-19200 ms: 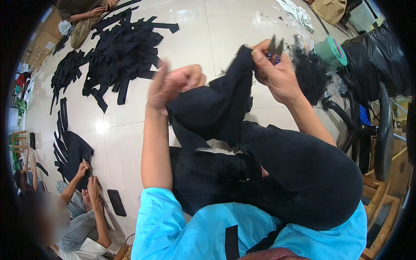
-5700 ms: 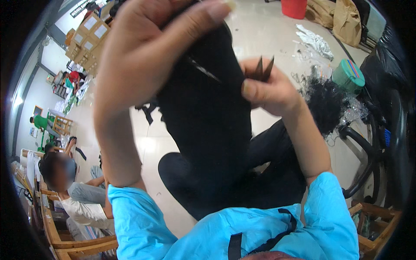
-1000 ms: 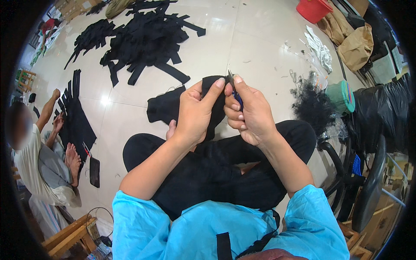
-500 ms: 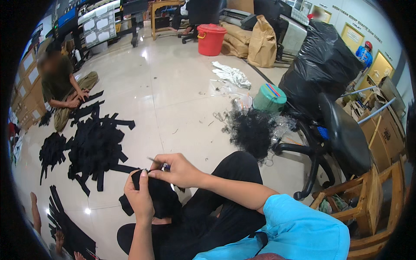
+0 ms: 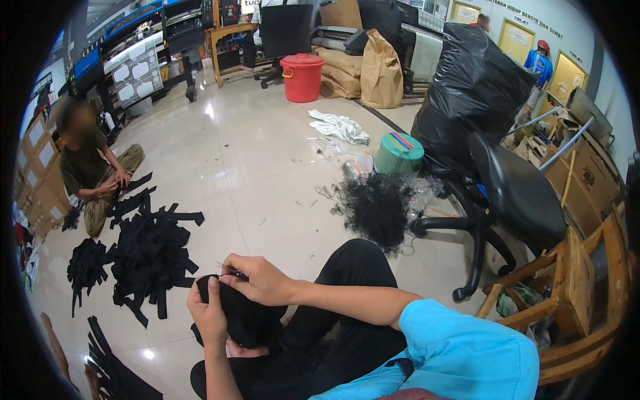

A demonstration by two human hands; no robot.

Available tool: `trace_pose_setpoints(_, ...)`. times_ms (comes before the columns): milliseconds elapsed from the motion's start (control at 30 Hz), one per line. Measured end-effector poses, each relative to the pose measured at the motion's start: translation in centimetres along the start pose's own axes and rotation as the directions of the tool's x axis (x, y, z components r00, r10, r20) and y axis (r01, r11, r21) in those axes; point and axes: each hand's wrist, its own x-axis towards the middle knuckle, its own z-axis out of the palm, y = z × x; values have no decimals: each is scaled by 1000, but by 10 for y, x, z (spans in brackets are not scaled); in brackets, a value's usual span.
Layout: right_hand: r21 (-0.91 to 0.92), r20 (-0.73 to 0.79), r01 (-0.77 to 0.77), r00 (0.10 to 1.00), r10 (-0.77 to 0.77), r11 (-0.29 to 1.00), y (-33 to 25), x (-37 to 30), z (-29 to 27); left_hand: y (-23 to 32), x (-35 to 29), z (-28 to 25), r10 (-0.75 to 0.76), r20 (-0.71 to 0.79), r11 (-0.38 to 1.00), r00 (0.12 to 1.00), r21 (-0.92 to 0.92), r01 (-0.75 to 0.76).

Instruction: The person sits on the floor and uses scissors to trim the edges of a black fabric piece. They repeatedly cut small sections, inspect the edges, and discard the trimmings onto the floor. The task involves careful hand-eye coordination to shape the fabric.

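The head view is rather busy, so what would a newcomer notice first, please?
The red lidded bucket stands out at top centre, and the bulging black bag at upper right. Nearer, the right hand holds snips beside black cloth pinched by the left hand.

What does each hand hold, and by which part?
Left hand: black cloth, pinched at its upper edge. Right hand: small scissors, by the handle.

From head height the fisheye peers down and forward: left hand [image 5: 211, 310] and right hand [image 5: 259, 280] close in, lower left of centre; floor [image 5: 267, 180] sweeps upward; far off, upper right, apparently a yellow door [image 5: 517, 44], where edges bend.
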Motion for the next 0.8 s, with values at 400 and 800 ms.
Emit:
trace_pose_setpoints(400, 217, -131, -26, 990, 55, 976, -24, 26, -47, 15, -2, -10, -185, 306, 961, 934, 256, 107)
trace_pose_setpoints(800, -422, -155, 458, 814, -560, 782, -97, 161, -94, 37, -11, -10, 125, 195, 980, 973, 127, -152)
